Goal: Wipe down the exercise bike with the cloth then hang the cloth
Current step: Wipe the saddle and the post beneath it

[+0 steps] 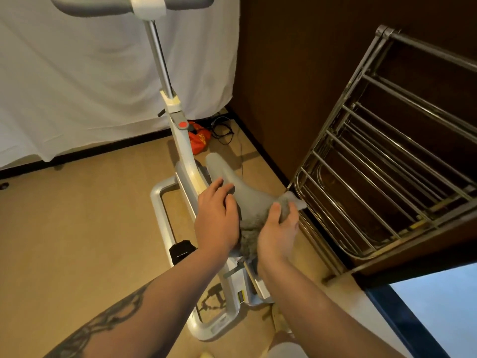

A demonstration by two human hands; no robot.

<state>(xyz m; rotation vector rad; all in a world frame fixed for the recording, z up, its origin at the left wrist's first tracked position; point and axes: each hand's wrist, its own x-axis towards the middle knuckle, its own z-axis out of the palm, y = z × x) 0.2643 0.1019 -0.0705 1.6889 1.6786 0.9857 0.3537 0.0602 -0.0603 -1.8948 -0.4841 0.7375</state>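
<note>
Tan flooring (77, 228) ran beneath a white exercise bike (180, 140) as we looked down on it, a white sheet (90, 73) hanging at eleven o'clock and a metal drying rack (387, 156) leaning on the dark wall at three o'clock. We saw the grey saddle (227, 171) at the centre, its nose pointing to twelve o'clock. The left hand (216, 220) lay flat on the saddle's left side, fingers straight and relaxed, holding nothing. The right hand (277, 231) gripped the grey cloth (254, 220), thumb curled over it, pressing it to the saddle's rear. We saw the cloth bunched between both hands, touching each, one corner poking out toward the rack at two o'clock.
</note>
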